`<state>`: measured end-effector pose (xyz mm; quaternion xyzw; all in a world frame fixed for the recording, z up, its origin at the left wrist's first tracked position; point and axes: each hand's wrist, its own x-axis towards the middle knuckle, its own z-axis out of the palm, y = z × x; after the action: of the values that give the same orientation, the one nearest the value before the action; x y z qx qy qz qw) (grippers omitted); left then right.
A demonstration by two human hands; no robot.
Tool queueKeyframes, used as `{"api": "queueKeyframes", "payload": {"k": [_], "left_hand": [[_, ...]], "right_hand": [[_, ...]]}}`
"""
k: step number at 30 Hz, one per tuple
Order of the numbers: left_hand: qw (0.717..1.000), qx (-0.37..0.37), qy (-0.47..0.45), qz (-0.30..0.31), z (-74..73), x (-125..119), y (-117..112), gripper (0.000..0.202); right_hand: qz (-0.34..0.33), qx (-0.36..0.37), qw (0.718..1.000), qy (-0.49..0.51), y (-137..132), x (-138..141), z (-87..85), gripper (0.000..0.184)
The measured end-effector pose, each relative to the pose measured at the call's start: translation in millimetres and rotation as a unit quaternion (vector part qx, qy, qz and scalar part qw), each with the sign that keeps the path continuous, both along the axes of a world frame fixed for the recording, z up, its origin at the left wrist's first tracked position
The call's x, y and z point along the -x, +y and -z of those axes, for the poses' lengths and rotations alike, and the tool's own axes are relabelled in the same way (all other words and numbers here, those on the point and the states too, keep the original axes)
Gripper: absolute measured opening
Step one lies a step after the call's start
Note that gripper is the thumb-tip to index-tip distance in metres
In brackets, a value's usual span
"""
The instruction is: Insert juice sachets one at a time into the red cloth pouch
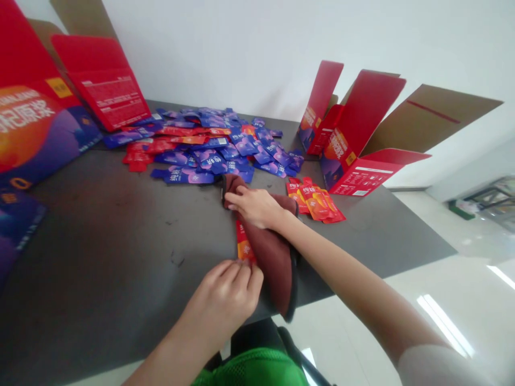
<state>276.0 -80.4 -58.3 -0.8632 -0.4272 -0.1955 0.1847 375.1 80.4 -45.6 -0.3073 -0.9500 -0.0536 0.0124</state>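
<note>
My left hand (229, 289) is closed near the front of the grey table, its fingers on the lower end of a red and orange sachet (244, 246). My right hand (255, 206) grips a brown cloth (277, 262) with dark edging, fingers bent over its folded upper end. Part of the sachet disappears beneath the cloth. Right of the cloth lies a small group of red and orange sachets (316, 201). Beyond my hands spreads a heap of purple sachets (209, 161) with red sachets (153, 147) mixed in.
Open red and purple cartons (108, 94) stand at the left. More open cartons (358, 155) are at the right rear, flaps raised. The grey table (112, 230) meets a white wall behind. Past its right end, a glossy floor (434, 284) shows.
</note>
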Motion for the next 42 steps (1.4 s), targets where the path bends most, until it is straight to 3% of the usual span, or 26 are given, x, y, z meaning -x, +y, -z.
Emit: {"api": "queueKeyframes", "payload": {"k": [3,5,9,13,18,22,25,28,32,34,38,42], "left_hand": [[0.999,0.033,0.012,-0.015,-0.8,-4,-1,0.022],[0.999,0.046,0.012,-0.021,-1.2,-5,-1,0.021],[0.999,0.049,0.008,-0.018,-1.6,-3,-2,0.022],[1.0,0.026,0.007,-0.013,0.6,-1,-2,0.022],[1.0,-0.003,-0.003,-0.006,2.7,-3,0,0.022],[1.0,0.017,0.012,-0.015,-0.9,-5,2,0.023],[0.998,0.048,0.024,-0.031,-4.2,-6,1,0.023],[0.998,0.05,0.016,-0.029,-5.0,-6,1,0.024],[0.999,0.029,0.017,-0.019,-2.8,-5,1,0.025],[1.0,0.009,0.017,-0.01,-1.7,-5,1,0.027],[0.999,-0.032,0.017,-0.007,-1.1,-7,3,0.031],[1.0,-0.014,0.015,-0.007,-5.2,-7,5,0.033]], "right_hand": [[0.058,-0.003,0.998,0.025,13,0,-8.7,0.031],[0.063,-0.007,0.995,0.072,4,-5,-19.9,0.031],[-0.036,0.016,0.996,0.08,-42,-21,-34.8,0.03],[-0.092,0.038,0.995,0.005,-69,-27,-23.1,0.024],[-0.049,0.007,0.999,0.007,-33,-13,-4.1,0.029],[0.032,0.0,0.999,-0.009,4,-3,-6.8,0.033],[0.033,-0.013,0.999,0.038,-3,-9,-20.1,0.033],[-0.02,-0.017,0.997,0.075,-37,-23,-29.6,0.031],[-0.085,0.001,0.996,0.021,-66,-32,-21.8,0.026],[-0.078,0.001,0.997,0.018,-59,-29,-13.1,0.026],[-0.021,0.0,1.0,0.016,-19,-16,0.0,0.031],[0.04,-0.006,0.999,0.026,4,-11,-4.8,0.032]]}}
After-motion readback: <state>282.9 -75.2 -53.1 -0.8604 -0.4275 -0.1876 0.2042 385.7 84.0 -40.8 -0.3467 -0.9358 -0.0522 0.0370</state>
